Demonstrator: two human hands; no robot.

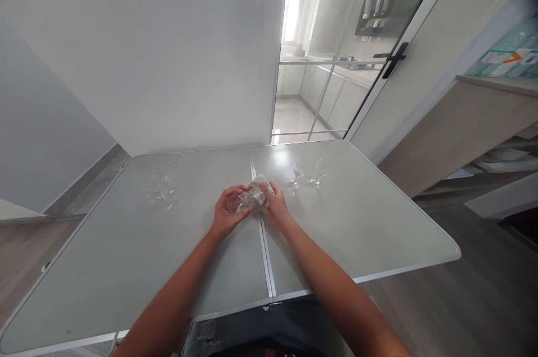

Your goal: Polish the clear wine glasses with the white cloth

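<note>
Near the table's middle seam, my left hand [227, 212] is closed round the bowl of a clear stemmed glass [238, 203], tipped on its side with its foot end toward the right. My right hand [275, 203] pinches a white cloth or tissue [261, 184] against the foot end of this glass. The cloth partly hides the stem and foot. To the right, a stemmed glass [296, 173] stands upright, and beside it another stemmed glass [318, 174]. On the left lie several clear glass pieces [162, 191], too faint to tell their exact shapes.
The folding table [357, 228] has a metal seam down its middle and a raised rim. Its far side meets a white wall [189, 54]. Behind it on the right is a glass door [328, 77] with a black handle [394, 60]. A shelf [483, 85] with wrapped bottles stands at right.
</note>
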